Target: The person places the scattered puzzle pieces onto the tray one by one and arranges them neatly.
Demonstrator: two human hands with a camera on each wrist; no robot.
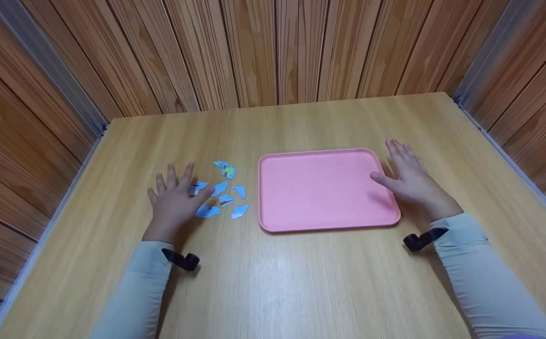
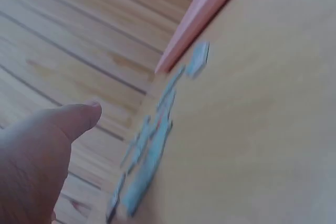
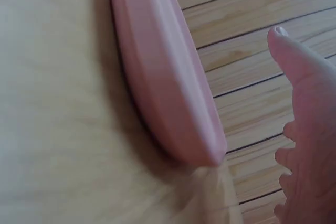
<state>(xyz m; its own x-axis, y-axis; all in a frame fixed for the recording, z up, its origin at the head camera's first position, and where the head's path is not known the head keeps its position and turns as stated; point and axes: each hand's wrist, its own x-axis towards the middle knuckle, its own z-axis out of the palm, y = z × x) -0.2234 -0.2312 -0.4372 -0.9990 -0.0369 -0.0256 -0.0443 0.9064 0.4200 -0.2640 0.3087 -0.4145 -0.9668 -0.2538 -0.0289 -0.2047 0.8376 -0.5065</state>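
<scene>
Several flat, irregular blue pieces with printed patches, like jigsaw pieces, lie loosely grouped on the table; one piece (image 1: 240, 211) is nearest the tray. My left hand (image 1: 174, 202) is spread over the left side of this group, its thumb above some pieces and partly covering them. In the left wrist view the thumb (image 2: 79, 119) stands apart from the pieces (image 2: 149, 166). A pink rectangular tray (image 1: 320, 188) lies flat to the right, with nothing on it. My right hand (image 1: 411, 181) is held with straight fingers at the tray's right edge, its thumb over the rim; contact cannot be told.
The light wooden table (image 1: 273, 282) extends around the tray and pieces. Wood-plank walls (image 1: 254, 52) stand behind and at both sides. Each wrist carries a small black camera, one on the left sleeve (image 1: 131, 282) and one on the right sleeve (image 1: 484, 273).
</scene>
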